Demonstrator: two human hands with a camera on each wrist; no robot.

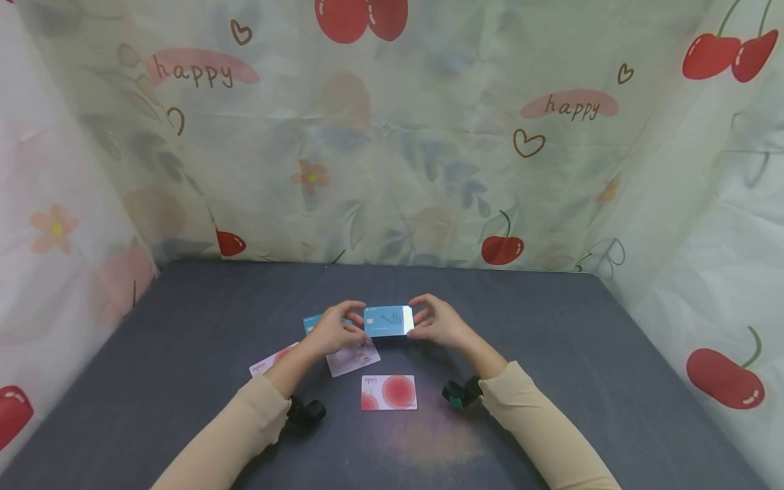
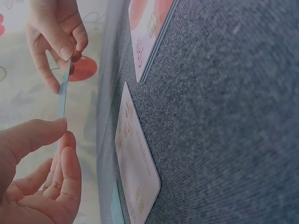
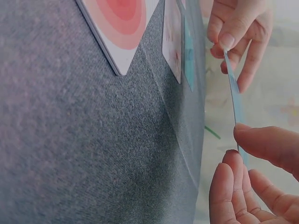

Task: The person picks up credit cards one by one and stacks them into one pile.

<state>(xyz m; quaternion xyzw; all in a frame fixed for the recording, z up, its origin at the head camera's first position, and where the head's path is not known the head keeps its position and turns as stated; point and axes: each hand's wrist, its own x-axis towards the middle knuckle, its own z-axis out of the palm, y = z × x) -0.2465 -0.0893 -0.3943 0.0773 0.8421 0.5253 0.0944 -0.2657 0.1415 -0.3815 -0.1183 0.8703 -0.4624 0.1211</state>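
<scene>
A light-blue bank card (image 1: 386,321) with a chip is held up above the table between both hands, its face toward the head camera. My left hand (image 1: 333,329) pinches the card's left end by thumb and fingers. The right hand (image 1: 442,322) pinches the opposite end, where the card catches a bright glare. From the left wrist view the card (image 2: 63,95) appears nearly edge-on. Below it on the table lie a pale pink card (image 1: 354,358) and, partly hidden by my left hand, another blue card (image 1: 310,322).
A white card with red circles (image 1: 398,393) tops a thin stack nearer the body. Another pink card (image 1: 269,361) shows partly behind the left forearm. All lie on a dark grey tabletop (image 1: 539,340), enclosed by printed curtains (image 1: 392,170) at the back and sides.
</scene>
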